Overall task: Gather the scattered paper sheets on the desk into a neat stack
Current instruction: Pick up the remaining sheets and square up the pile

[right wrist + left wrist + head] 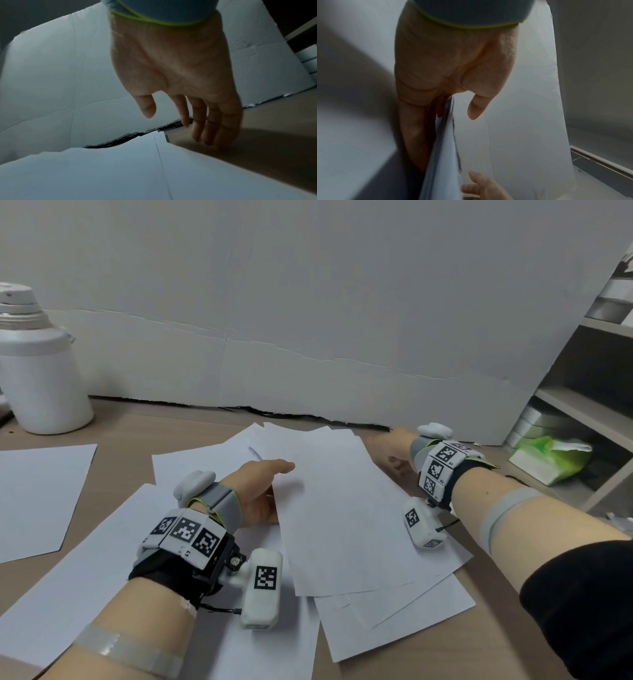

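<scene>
Several white sheets lie overlapped in a loose pile (342, 508) in the middle of the wooden desk (507, 655). My left hand (263, 491) is at the pile's left edge. Its straight fingers (412, 128) reach under the sheets (443, 155), and the thumb (476, 108) hovers just above them. My right hand (390, 453) is at the pile's far right corner (159, 135), its relaxed fingers (205, 121) pointing down at the bare desk (265, 135) and holding nothing. More sheets lie apart: one at far left (37, 494), one under my left forearm (85, 577).
A white insulated jug (37, 364) stands at the back left. White board (308, 337) lines the back of the desk. A shelf unit (589, 405) rises on the right, with a green tissue pack (548, 457) at its foot.
</scene>
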`<state>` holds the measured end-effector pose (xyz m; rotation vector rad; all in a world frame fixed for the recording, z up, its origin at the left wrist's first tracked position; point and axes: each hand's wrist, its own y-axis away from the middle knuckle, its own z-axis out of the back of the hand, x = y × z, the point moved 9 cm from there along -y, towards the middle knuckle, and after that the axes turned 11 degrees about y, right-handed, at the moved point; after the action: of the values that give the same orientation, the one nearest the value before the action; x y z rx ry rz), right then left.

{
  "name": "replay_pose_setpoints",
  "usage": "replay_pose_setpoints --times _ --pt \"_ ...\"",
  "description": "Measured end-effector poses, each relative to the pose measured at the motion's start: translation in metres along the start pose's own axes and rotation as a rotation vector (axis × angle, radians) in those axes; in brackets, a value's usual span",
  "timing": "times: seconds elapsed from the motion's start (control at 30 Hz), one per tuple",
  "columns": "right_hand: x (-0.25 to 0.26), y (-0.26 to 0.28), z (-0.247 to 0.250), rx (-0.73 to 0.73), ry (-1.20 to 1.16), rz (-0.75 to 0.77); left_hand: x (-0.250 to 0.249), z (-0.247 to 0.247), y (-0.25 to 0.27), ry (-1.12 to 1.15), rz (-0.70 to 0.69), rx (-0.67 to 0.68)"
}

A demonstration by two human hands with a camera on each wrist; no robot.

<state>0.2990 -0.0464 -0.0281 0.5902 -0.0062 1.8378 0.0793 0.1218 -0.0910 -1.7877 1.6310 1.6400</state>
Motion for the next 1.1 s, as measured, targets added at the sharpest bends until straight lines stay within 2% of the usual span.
replay_pose_setpoints --times 0.13,0.27,0.4,0.5,0.6,0.7,0.77,0.83,0.93,1.1 --pt "-0.014 0.017 -0.018 0.124 -0.044 -0.122 0.0 -0.01 0.004 -0.027 -0.02 0.036" --pt "-0.005 0.042 -0.026 0.116 0.006 -0.124 0.0 -0.025 0.019 -0.106 -0.055 0.076" --pt "-0.008 0.053 -0.027 0.1 -0.031 -0.129 0.007 -0.019 -0.014 -0.225 -0.099 0.074" --pt "-0.02 0.058 -0.025 0.081 -0.026 -0.158 0.001 -0.03 0.017 -0.184 -0.105 0.083" --pt "-0.028 0.064 -0.024 0.084 -0.039 -0.18 0.003 -0.033 0.021 -0.162 -0.08 0.092" --pt "-0.029 0.07 -0.025 0.09 -0.076 -0.195 0.001 -0.031 0.018 -0.162 -0.103 -0.001" --pt "-0.03 0.074 -0.025 0.103 -0.098 -0.2 -0.003 -0.027 0.019 -0.269 -0.16 -0.101" --pt "-0.033 0.076 -0.025 0.104 -0.106 -0.209 -0.003 -0.025 0.016 -0.311 -0.178 -0.123" --pt "-0.038 0.077 -0.024 0.079 -0.085 -0.2 0.0 -0.028 0.013 -0.289 -0.155 -0.068" --pt "-0.045 0.081 -0.026 0.074 -0.06 -0.203 0.008 -0.037 0.018 -0.002 -0.048 0.085"
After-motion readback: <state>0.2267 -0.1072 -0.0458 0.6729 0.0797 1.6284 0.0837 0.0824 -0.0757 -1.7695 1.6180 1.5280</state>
